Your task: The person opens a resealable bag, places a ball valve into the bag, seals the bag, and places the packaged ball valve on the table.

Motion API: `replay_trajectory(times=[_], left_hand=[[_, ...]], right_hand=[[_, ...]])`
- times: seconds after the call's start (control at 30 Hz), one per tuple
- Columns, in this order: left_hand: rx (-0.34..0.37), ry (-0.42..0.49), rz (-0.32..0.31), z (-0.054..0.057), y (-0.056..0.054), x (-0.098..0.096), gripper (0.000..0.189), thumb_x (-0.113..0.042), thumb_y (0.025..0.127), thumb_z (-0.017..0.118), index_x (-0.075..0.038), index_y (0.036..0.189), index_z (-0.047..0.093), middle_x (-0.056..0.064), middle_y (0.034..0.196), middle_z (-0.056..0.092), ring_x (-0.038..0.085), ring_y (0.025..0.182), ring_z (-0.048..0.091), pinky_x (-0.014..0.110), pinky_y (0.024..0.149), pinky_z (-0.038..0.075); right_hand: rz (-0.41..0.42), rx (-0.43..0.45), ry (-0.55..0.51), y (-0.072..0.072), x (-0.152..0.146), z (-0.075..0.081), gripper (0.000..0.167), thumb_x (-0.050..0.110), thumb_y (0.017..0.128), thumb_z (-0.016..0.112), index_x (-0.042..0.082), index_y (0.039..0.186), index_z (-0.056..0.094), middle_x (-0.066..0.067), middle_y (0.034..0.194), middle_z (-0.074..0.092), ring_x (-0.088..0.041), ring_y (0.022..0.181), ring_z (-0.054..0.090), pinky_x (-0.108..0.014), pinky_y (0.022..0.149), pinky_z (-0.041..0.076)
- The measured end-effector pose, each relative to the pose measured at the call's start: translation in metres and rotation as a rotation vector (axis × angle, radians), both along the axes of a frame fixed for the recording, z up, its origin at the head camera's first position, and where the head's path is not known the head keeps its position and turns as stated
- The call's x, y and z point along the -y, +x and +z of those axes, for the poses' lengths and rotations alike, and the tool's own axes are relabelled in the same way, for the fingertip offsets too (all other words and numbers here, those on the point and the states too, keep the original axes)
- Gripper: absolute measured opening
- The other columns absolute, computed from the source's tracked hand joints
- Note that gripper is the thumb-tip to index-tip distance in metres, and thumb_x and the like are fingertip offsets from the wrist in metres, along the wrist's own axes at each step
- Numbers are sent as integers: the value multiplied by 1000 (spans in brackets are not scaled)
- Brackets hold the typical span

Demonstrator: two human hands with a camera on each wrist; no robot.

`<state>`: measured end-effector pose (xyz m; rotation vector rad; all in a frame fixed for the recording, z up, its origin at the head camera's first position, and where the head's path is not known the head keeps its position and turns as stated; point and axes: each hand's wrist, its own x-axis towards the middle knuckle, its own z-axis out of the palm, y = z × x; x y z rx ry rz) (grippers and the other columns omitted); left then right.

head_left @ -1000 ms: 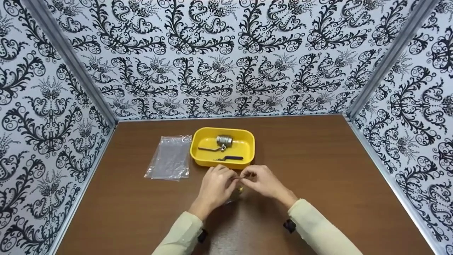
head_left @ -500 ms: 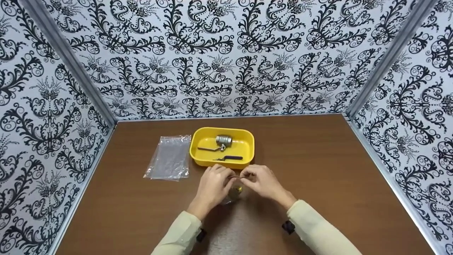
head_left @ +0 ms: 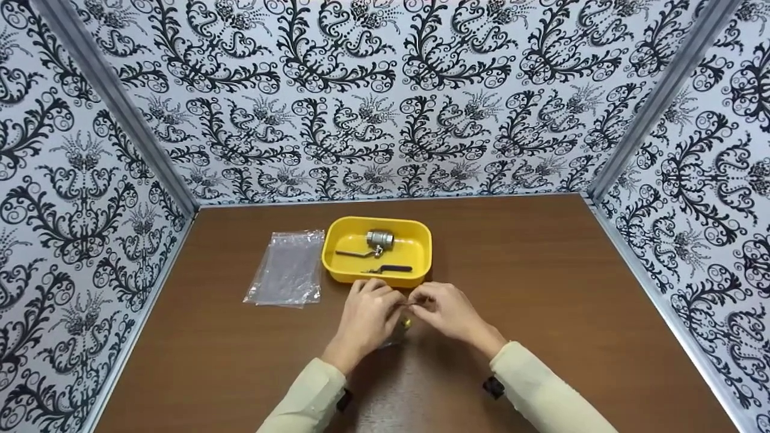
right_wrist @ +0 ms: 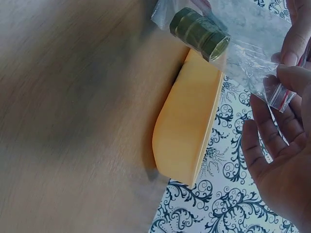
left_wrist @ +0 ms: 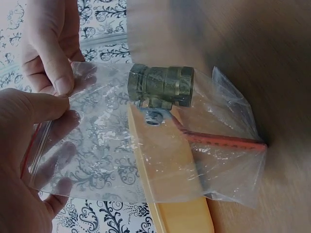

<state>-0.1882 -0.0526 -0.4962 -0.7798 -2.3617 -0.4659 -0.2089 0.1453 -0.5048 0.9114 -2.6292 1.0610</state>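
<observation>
1. Two hands are drawn close together at the near side of the yellow tray (head_left: pixel 412 251), and a clear zip bag (left_wrist: pixel 107 145) is held between them by its mouth.
2. The brass valve (left_wrist: pixel 179 85) is seen inside the bag, away from both hands, toward the bag's bottom and above the tabletop (head_left: pixel 541 288).
3. By the left hand (head_left: pixel 368 313), the bag's edge is pinched between thumb and fingers; some fingertips are seen through the plastic.
4. By the right hand (head_left: pixel 450 310), the mouth's other end is clamped between thumb and forefinger, while the remaining fingers are loosely bent.
5. Both forearms, covered by pale sleeves (head_left: pixel 304 391), are brought in from the near edge and angled toward each other.
6. The valve body's long axis is turned roughly along the bag, from mouth to bottom.
7. The red handle (left_wrist: pixel 223 141) is pointed away from the hands, slanted from the body, its tip at the bag's bottom edge.
8. Whether the tabletop is touched by the bag cannot be told.
</observation>
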Motion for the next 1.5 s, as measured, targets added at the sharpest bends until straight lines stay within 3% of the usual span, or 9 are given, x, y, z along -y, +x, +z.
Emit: replay_trajectory(times=[0.23,0.37,0.6,0.93,1.37,1.5], left_hand=[[-10,-8,-2,1,-2,2,8,-28,80,76,-23,84,72,-10,82,72,15,90,62,36,78,43],[-7,-22,17,2,-1,2,6,-26,80,75,-22,84,72,-9,84,70,16,91,61,35,78,43],[0,-61,52,3,0,-1,10,-33,83,75,-23,83,72,-10,80,67,16,87,59,34,76,41],[51,-20,14,4,-2,1,9,-32,79,78,-25,83,75,-11,81,70,14,87,60,33,76,39],[81,-8,27,3,-3,3,10,-34,79,77,-25,84,75,-11,82,70,15,89,61,33,75,40],[87,0,29,3,-3,2,8,-32,79,78,-25,83,75,-11,80,69,15,89,61,33,76,41]], right_hand=[[-7,56,-15,1,-3,-1,6,23,89,71,18,90,70,8,85,67,-5,78,62,-31,73,56],[-2,21,-20,1,-2,0,6,22,89,71,16,89,69,6,84,67,-7,78,63,-33,73,55],[4,-45,18,1,2,2,5,23,89,70,18,89,70,8,83,65,-8,75,60,-26,69,51],[4,24,7,1,-2,3,6,21,88,72,18,91,68,7,86,67,-8,81,63,-31,75,56],[-20,-30,32,0,-2,4,6,24,88,72,20,88,68,8,85,67,-6,81,63,-28,75,55],[-22,-4,23,0,-3,4,6,24,88,72,20,88,69,9,84,68,-5,80,63,-27,75,55]])
